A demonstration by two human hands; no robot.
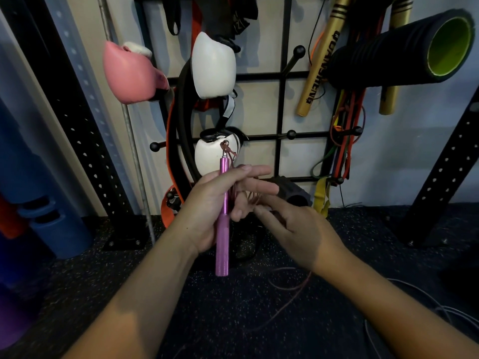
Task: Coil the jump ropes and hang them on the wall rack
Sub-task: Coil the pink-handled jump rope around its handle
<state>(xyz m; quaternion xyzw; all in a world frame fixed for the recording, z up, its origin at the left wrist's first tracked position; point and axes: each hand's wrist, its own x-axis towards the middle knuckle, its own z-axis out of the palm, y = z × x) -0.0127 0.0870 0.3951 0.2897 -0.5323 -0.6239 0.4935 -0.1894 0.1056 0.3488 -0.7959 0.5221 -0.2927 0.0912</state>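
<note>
My left hand (pixel 215 203) holds a pink metal jump-rope handle (pixel 223 229) upright, with several thin reddish cable loops (pixel 248 196) gathered across its fingers. My right hand (pixel 293 229) is just to the right, its fingers pinching the reddish cable beside the loops. The rest of that cable (pixel 290 288) trails down onto the dark speckled floor. The black grid wall rack (pixel 281 104) with ball-tipped pegs (pixel 291 134) stands straight ahead behind my hands. A grey jump rope cable (pixel 425 307) lies loose on the floor at the right.
On the rack hang a pink boxing glove (pixel 129 73), white gloves (pixel 213 66), black and orange bands (pixel 178 125), gold sticks (pixel 318 63), coloured resistance bands (pixel 344 141) and a black foam roller (pixel 404 50). Black perforated uprights (pixel 85 130) stand on both sides. Blue rollers (pixel 54 224) sit left.
</note>
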